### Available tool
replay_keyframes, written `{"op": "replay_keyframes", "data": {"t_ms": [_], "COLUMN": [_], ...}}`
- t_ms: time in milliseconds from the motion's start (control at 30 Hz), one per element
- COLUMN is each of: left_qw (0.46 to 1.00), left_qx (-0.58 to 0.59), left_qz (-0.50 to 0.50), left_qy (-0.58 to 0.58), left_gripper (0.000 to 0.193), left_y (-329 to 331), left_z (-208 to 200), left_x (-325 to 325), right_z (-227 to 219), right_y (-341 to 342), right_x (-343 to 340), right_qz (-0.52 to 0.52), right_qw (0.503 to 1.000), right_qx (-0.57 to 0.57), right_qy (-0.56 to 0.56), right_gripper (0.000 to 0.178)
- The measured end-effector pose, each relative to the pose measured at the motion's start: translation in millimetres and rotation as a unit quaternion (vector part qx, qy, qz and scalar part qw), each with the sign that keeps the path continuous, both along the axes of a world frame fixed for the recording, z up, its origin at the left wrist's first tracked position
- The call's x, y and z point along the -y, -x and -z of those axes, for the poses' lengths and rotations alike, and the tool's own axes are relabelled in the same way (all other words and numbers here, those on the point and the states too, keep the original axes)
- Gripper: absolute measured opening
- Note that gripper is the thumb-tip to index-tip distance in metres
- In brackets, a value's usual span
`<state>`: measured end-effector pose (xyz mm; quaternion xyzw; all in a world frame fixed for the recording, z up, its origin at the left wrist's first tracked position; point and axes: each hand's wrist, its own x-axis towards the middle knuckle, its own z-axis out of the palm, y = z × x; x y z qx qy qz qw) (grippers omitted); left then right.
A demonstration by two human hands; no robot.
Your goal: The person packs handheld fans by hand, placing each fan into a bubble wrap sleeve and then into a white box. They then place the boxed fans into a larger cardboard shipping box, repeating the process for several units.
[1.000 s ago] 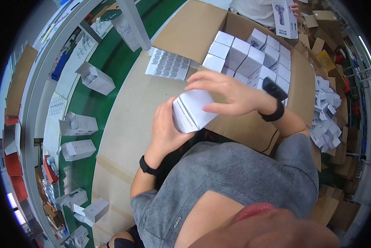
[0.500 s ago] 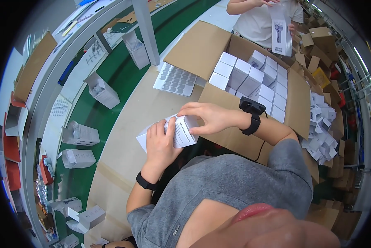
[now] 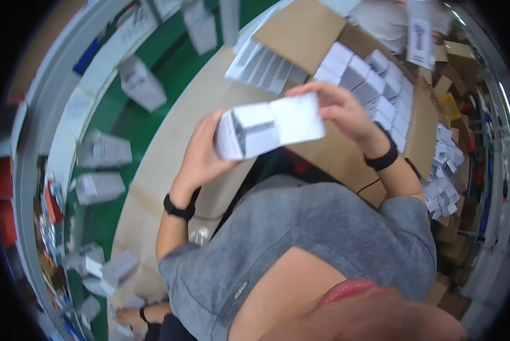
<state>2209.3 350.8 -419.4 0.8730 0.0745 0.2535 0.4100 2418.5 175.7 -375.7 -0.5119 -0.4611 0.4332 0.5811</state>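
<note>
A white cardboard box (image 3: 249, 133) with dark printing is held up between my hands, slanting slightly up to the right. My left hand (image 3: 202, 145) grips its left end, with the thumb underneath and the fingers behind. At the opposite end, my right hand (image 3: 343, 113) has thumb and fingers around the edge of a plain white panel (image 3: 297, 119). Motion blur hides whether this panel is an open flap or a side. Right beside my right hand stands a large open brown carton (image 3: 346, 162), packed with rows of white boxes (image 3: 368, 85).
A beige worktop (image 3: 169, 150) curves alongside a green conveyor belt (image 3: 144, 128) carrying several open white boxes (image 3: 101, 187). White sheets (image 3: 260, 65) lie by the carton. Another person (image 3: 380, 25) holds a tall white box (image 3: 421, 37) at the far side. Another hand (image 3: 128, 316) shows at lower left.
The box has been raised and turned, so a plain white panel now faces up. My right hand has moved to its right end. The whole view has shifted.
</note>
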Motion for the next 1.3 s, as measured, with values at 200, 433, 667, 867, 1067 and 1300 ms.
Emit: {"op": "replay_keyframes", "data": {"t_ms": [200,433,667,867,1067,1300], "left_qw": [0.998,0.979,0.954,0.969,0.976,0.954], "left_qx": [0.031,0.01,0.013,0.027,-0.101,-0.17], "left_qz": [-0.03,-0.138,-0.251,-0.224,-0.189,-0.225], "left_qy": [0.056,0.151,0.161,0.098,-0.046,-0.099], "left_gripper": [0.073,0.079,0.084,0.084,0.074,0.038], "left_y": [8,26,15,14,9,9], "left_z": [44,101,140,123,92,74], "left_x": [-23,-34,-26,-29,-38,-30], "right_z": [-10,28,57,74,92,99], "right_y": [26,38,61,50,37,25], "right_x": [-56,-105,-116,-134,-127,-112], "right_qz": [-0.027,-0.117,-0.191,-0.159,-0.214,-0.199], "right_qw": [0.841,0.612,0.772,0.753,0.714,0.729], "right_qx": [0.527,0.78,0.605,0.635,0.656,0.608], "right_qy": [-0.122,0.062,0.035,-0.066,-0.118,-0.242], "right_gripper": [0.033,0.036,0.045,0.042,0.021,0.012]}}
